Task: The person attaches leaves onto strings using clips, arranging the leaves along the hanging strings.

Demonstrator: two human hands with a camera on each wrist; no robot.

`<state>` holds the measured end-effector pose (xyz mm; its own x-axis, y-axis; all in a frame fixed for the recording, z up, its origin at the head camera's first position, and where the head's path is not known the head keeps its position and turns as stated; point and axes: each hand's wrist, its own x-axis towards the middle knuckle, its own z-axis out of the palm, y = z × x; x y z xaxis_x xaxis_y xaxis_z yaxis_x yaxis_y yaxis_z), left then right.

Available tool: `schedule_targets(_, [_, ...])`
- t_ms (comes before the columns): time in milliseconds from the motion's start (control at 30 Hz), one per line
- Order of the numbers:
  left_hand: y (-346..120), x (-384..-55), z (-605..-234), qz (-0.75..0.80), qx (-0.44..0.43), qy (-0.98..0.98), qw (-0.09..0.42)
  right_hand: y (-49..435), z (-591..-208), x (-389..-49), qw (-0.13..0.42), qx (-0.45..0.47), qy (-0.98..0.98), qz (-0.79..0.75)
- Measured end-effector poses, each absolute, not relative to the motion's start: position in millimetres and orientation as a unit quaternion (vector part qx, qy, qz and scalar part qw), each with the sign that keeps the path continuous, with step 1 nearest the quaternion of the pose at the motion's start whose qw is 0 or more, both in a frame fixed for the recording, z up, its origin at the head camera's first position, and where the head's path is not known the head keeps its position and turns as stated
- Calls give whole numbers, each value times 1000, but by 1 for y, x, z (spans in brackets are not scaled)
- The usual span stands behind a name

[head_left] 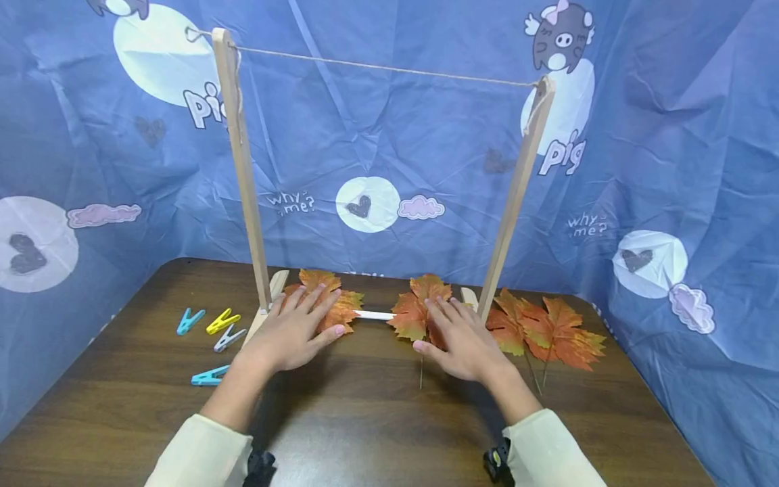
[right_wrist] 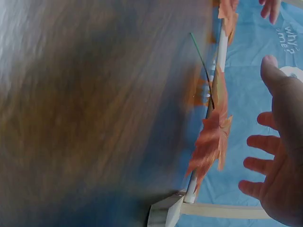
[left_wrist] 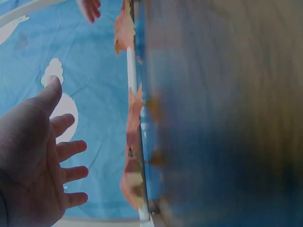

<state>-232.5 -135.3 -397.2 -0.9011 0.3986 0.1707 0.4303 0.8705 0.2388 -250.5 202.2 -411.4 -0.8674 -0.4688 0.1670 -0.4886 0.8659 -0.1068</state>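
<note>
Nearest me is the brown surface [head_left: 359, 433], and above it my left hand [head_left: 292, 335] and right hand [head_left: 467, 343] hover with fingers [left_wrist: 72, 150] spread wide, holding nothing. Four clothespins [head_left: 222, 321] lie to my left, and two loose leaves [head_left: 556, 329] sit to my right, seeming to overlap, so lifting one alone would need care. Just beyond my fingertips, a left leaf [head_left: 345, 310] and a right leaf [head_left: 412, 314] lie along the low white bar [head_left: 374, 315]. I'd touch them lightly and evenly; a hard push could crease them or slide them off. Farther up, the left post [head_left: 245, 179] and right post [head_left: 516, 196] carry a string [head_left: 383, 68], so my reach should stay between them, wrists low.
</note>
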Motion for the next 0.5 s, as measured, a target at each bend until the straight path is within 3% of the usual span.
schedule_targets(500, [-191, -228, -381, -125, -225, -965, 52, 204, -407, -256, -27, 330, -944, 14])
